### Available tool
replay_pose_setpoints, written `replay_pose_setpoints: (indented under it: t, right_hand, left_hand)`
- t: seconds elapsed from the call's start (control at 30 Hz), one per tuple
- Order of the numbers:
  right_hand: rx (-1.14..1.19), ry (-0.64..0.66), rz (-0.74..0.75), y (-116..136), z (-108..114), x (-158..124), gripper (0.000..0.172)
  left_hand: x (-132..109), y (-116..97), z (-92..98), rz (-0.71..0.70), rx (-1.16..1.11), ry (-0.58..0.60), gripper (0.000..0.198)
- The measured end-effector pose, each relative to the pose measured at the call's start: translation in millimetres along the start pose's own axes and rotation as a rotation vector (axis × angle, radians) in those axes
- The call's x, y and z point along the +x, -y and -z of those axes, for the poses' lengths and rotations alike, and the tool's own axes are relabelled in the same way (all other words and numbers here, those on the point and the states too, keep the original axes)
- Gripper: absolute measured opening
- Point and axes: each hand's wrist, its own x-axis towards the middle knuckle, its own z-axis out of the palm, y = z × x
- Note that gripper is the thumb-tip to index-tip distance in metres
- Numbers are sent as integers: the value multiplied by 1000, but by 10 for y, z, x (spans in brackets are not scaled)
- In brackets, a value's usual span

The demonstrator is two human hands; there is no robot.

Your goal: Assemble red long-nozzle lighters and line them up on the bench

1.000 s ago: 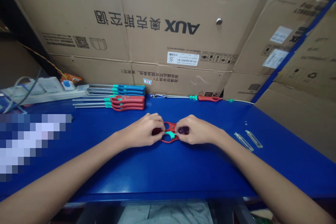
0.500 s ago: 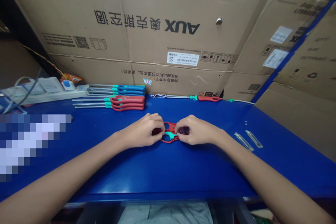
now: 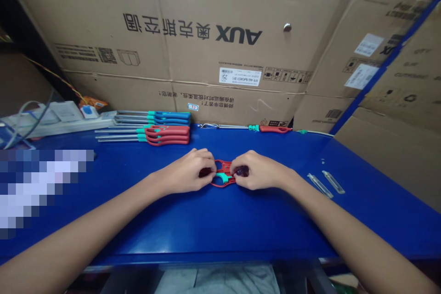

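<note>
A red lighter casing, opened so its inner side faces up, lies on the blue table between my hands. A green trigger sits in its lower part. My left hand has its fingers closed on the casing's left end, the fingertips touching beside the trigger. On the other end, my right hand is closed in a pinch, its fingertips over the casing. Something dark and shiny shows under the right palm; its kind is unclear. Both hands hide the casing's ends.
Stacked red lighters and blue lighters lie back left, beside a white power strip. One red lighter part lies along the cardboard wall. Two clear fuel tubes lie at right.
My right fingertips have shifted very slightly over the casing, and the green trigger shows a little differently. My left hand stays in place.
</note>
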Motion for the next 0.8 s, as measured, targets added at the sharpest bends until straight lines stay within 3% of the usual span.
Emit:
replay_pose_setpoints:
  t: [0.8]
  right_hand:
    - [-15,-4,-5,1,4,4,19]
  left_hand:
    - [0,25,30,-12,-4,2,13]
